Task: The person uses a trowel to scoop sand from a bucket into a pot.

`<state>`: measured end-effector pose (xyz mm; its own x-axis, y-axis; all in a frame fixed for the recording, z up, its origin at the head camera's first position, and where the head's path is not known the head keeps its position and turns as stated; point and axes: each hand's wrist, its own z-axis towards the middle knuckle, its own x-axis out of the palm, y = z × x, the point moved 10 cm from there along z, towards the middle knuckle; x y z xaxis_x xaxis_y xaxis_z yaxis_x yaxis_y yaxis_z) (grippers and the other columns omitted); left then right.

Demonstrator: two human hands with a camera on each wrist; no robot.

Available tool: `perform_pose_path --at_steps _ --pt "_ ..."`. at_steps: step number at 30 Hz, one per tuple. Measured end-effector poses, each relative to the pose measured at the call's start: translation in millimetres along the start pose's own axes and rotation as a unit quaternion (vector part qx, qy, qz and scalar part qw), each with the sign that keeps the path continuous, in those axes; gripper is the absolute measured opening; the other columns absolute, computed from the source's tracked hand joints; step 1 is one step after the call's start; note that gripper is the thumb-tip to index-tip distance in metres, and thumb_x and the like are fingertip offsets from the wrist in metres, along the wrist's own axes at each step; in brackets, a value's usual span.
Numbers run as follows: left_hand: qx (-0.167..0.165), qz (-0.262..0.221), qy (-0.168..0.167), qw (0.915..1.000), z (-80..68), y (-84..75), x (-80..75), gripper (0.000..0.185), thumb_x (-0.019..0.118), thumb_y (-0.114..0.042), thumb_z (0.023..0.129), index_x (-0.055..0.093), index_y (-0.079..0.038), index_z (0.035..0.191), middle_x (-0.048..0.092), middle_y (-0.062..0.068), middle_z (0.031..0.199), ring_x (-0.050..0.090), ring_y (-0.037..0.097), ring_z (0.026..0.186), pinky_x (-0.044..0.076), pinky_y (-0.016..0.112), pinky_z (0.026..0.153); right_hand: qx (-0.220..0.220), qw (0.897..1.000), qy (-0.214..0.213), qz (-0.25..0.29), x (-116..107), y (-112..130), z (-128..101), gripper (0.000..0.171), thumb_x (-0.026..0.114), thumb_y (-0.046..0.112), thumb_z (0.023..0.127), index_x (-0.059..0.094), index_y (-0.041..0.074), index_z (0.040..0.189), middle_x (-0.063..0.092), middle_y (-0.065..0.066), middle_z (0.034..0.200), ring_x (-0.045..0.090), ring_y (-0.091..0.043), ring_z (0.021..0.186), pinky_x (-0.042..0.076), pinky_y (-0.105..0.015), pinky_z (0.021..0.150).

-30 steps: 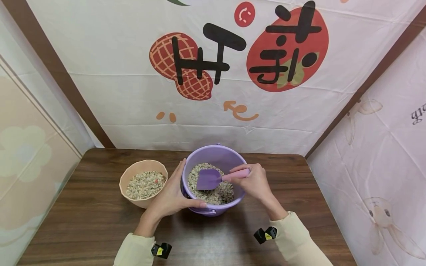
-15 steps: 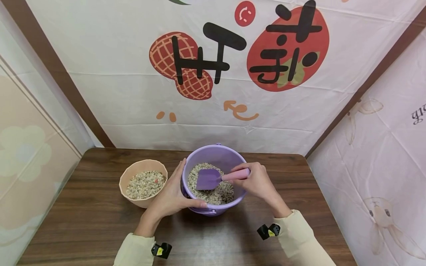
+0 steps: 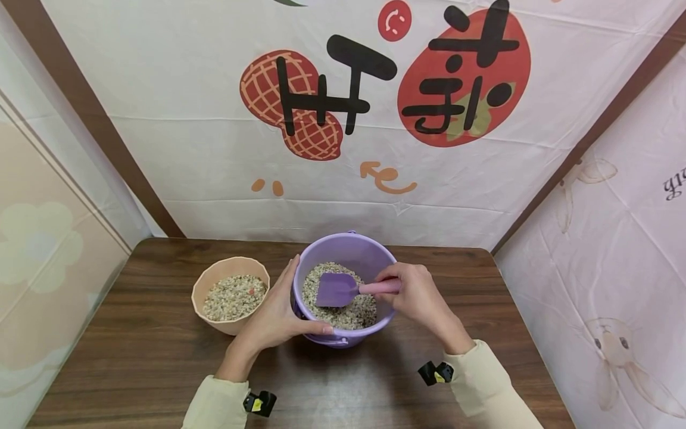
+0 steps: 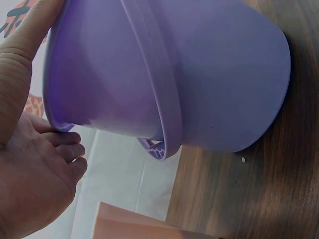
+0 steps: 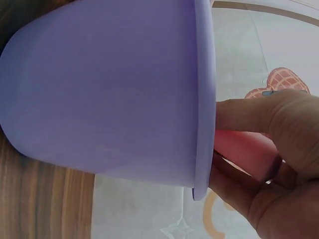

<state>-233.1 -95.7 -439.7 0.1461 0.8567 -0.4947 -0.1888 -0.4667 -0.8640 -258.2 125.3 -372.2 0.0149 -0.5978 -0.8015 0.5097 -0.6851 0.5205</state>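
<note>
A purple bucket (image 3: pixel 370 253) stands on the table, with speckled gravel-like grains (image 3: pixel 356 316) in its bottom. My left hand (image 3: pixel 276 319) steadies it at the left, thumb along the near rim and fingers against the outside. Inside the bucket's mouth is a toy shovel (image 3: pixel 336 290), its flat purple blade over the grains and pointing left. My right hand (image 3: pixel 417 293) holds its pink handle (image 5: pixel 246 152) at the bucket's right rim, thumb and fingers on either side. The bucket's handle (image 4: pixel 167 94) hangs down against its outer wall in the left wrist view.
To the left, close beside my left hand, stands a peach faceted bowl (image 3: pixel 227 327) with similar grains and a small reddish piece. A printed cloth (image 3: pixel 214 179) hangs behind the dark wood table (image 3: pixel 150 333). One pale grain (image 4: pixel 243 160) lies near the bucket's base.
My right hand and forearm have shifted a little to the right, and the shovel's handle end has come slightly nearer. The left hand, bucket and bowl stay in place.
</note>
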Motion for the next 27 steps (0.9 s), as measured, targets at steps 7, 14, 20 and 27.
perform_pose_path --at_steps 7,14,20,27 --pt "0.001 -0.001 0.0 1.0 -0.7 -0.6 -0.5 0.151 0.097 -0.059 0.052 0.006 -0.016 0.165 0.009 0.013 0.169 0.014 0.034 0.152 0.019 0.061 0.119 -0.029 0.999 0.017 -0.022 3.2 5.5 -2.5 0.025 0.088 -0.002 0.072 0.078 0.014 0.088 0.074 0.008 0.083 0.069 -0.011 0.078 0.057 -0.029 0.067" --pt "0.003 -0.004 -0.002 1.0 -1.2 -1.4 -1.0 0.152 0.098 -0.058 0.051 0.007 -0.014 0.165 0.009 0.014 0.169 0.014 0.035 0.152 0.019 0.061 0.119 -0.053 0.997 0.024 -0.05 6.3 10.3 -2.8 0.024 0.088 -0.001 0.072 0.079 0.014 0.089 0.074 0.007 0.083 0.07 -0.014 0.078 0.058 -0.032 0.068" --pt "0.006 -0.003 -0.002 1.0 -1.0 -1.9 -1.0 0.151 0.097 -0.058 0.051 0.007 -0.015 0.165 0.011 0.012 0.169 0.017 0.034 0.152 0.02 0.061 0.119 -0.054 0.997 0.026 -0.054 6.8 10.0 -3.0 0.025 0.088 -0.001 0.071 0.079 0.014 0.089 0.074 0.006 0.083 0.07 -0.015 0.079 0.058 -0.033 0.069" --pt "0.008 0.004 -0.002 1.0 -0.2 -2.8 -1.0 0.152 0.097 -0.059 0.051 0.007 -0.013 0.164 0.011 0.014 0.168 0.017 0.035 0.151 0.021 0.062 0.118 -0.035 0.999 0.016 -0.014 1.8 4.0 -5.7 0.026 0.09 0.001 0.072 0.079 0.01 0.094 0.075 0.001 0.088 0.069 -0.012 0.081 0.058 -0.029 0.069"
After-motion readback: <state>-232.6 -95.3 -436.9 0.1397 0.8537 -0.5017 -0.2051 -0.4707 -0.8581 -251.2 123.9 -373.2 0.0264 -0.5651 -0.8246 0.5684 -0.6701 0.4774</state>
